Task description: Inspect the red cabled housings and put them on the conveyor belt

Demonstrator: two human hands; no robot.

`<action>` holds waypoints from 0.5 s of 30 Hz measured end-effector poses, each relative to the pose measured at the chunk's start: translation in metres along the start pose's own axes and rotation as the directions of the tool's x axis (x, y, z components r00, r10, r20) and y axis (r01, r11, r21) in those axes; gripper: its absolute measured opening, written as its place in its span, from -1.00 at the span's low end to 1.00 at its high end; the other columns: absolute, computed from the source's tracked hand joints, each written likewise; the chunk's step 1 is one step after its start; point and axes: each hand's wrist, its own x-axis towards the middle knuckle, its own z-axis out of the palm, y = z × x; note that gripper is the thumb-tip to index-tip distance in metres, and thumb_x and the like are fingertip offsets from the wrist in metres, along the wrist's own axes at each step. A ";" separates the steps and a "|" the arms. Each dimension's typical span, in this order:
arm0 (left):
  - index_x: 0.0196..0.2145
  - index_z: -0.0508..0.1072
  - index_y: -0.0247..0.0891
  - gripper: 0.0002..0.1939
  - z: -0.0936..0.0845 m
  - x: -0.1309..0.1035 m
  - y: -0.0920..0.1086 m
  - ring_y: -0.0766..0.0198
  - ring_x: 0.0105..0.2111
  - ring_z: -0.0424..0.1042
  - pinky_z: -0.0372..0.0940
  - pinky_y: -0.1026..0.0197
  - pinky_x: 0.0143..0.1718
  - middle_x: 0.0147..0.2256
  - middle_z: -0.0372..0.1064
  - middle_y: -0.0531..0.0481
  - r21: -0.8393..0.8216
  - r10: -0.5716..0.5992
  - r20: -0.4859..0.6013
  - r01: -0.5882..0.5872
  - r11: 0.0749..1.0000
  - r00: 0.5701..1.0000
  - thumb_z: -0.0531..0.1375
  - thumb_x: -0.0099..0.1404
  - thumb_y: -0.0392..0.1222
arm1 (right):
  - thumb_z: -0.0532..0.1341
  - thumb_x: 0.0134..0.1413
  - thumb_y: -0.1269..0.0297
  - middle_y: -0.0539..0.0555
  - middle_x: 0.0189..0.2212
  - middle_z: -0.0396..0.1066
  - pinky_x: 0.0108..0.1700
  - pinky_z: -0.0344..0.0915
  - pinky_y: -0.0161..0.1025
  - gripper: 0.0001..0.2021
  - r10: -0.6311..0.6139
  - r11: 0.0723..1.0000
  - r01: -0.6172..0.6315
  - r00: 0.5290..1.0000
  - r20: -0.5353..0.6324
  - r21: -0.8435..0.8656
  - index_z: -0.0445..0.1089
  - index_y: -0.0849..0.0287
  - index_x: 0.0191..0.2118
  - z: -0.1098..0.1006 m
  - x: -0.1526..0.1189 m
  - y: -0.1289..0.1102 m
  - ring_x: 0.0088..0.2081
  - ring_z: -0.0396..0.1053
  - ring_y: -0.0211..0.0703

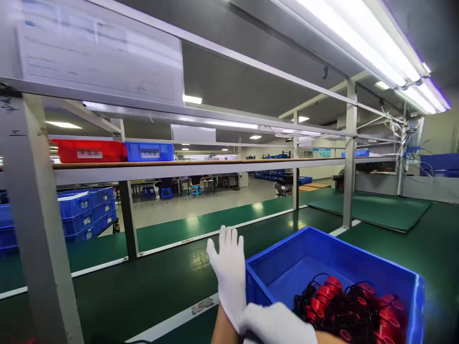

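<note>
My left hand (229, 267), in a white glove, is raised with its fingers stretched up and spread, and nothing is in it. My right hand (278, 325), also in a white glove, is closed at my left wrist, on the cuff of the left glove; its fingertips are partly hidden. Just right of my hands stands a large blue bin (322, 248). Inside it lies a heap of red and black parts (333, 301) with black cords, bunched toward the near right side.
A green worktop (161, 282) runs under a white metal frame with posts (349, 157). A red bin (88, 150) and a small blue bin (148, 151) sit on the shelf ahead. Stacked blue crates (88, 212) stand at left. A green mat (373, 210) lies back right.
</note>
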 end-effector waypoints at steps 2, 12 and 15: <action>0.20 0.30 -0.23 -0.49 -0.009 0.008 0.015 0.09 0.25 0.23 0.15 -0.03 0.30 0.28 0.15 -0.21 -0.023 -0.022 -0.006 0.022 0.999 1.000 -0.03 0.44 0.09 | 0.07 0.28 0.11 0.00 -0.34 0.51 -0.23 0.41 -0.18 -0.77 0.009 1.000 -0.007 0.994 0.104 -0.016 0.47 -0.06 -0.20 -0.014 -0.033 0.037 -0.22 0.50 -0.04; -0.06 0.50 -0.37 -0.74 -0.056 -0.015 0.024 0.08 0.00 0.48 0.34 -0.08 0.18 -0.08 0.48 -0.19 0.056 -0.268 -0.095 0.273 0.960 0.959 0.05 0.44 -0.27 | 0.20 0.20 0.18 0.17 -0.29 0.53 -0.15 0.39 -0.07 -0.75 0.333 0.918 -0.136 0.775 0.537 -0.372 0.51 0.26 -0.20 0.008 -0.043 0.191 -0.23 0.50 -0.04; -0.07 0.49 -0.37 -0.76 -0.066 -0.020 0.009 0.10 -0.01 0.49 0.36 -0.05 0.18 -0.07 0.47 -0.20 0.053 -0.366 -0.108 0.373 0.926 0.924 0.07 0.43 -0.28 | 0.29 0.13 0.21 0.17 -0.28 0.53 -0.11 0.41 -0.05 -0.77 0.387 0.896 -0.116 0.678 0.625 -0.429 0.51 0.30 -0.22 0.027 -0.050 0.206 -0.22 0.50 -0.08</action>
